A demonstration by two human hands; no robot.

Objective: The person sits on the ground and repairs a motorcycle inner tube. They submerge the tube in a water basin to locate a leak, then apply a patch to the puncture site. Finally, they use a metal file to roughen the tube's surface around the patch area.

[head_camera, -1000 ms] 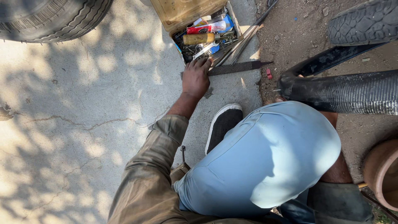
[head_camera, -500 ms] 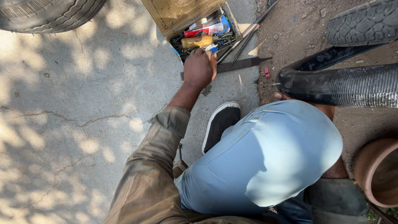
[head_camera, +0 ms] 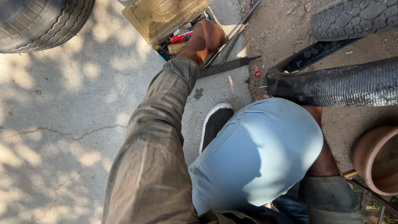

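Outdoor tyre-repair yard: tyres (head_camera: 352,18), toolbox (head_camera: 166,16), concrete ground (head_camera: 62,124).

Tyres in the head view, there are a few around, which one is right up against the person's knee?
The narrow finely ribbed tyre lying across the right side, just above the light blue knee. The big car tyre top left and the knobbly tyre top right lie farther off.

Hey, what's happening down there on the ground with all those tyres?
A person is crouched on the concrete, the left hand reaching into an open yellow toolbox full of small tools. A dark flat file and metal rods lie beside the box. The right forearm runs toward a black tyre by the knee; that hand is hidden. A clay pot sits nearby.
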